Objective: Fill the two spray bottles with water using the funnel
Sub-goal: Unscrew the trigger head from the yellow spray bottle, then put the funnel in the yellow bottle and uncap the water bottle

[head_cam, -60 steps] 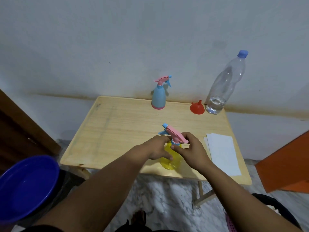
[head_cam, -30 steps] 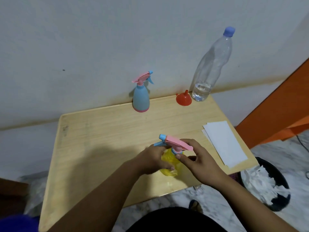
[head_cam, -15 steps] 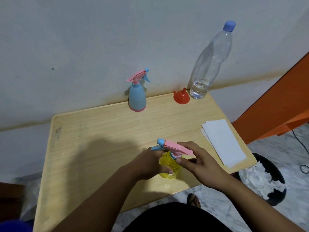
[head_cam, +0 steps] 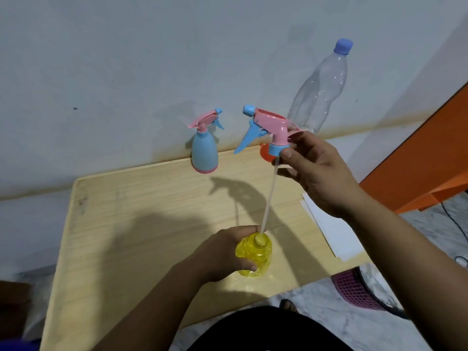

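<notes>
Step 1, opening the yellow bottle [head_cam: 254, 257]: the left grip [head_cam: 222, 254] is closed around it on the tabletop [head_cam: 126, 224], the right grip [head_cam: 314, 171] pinches the lifted sprayer head [head_cam: 268, 125], dip tube [head_cam: 269, 196] reaching its neck. Next: set the head aside, fetch the funnel [head_cam: 266, 154] just behind the right grip.

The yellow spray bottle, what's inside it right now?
The white dip tube's lower end dips into the yellow spray bottle's open neck. No water is apparent; the left hand covers part of the body.
</notes>
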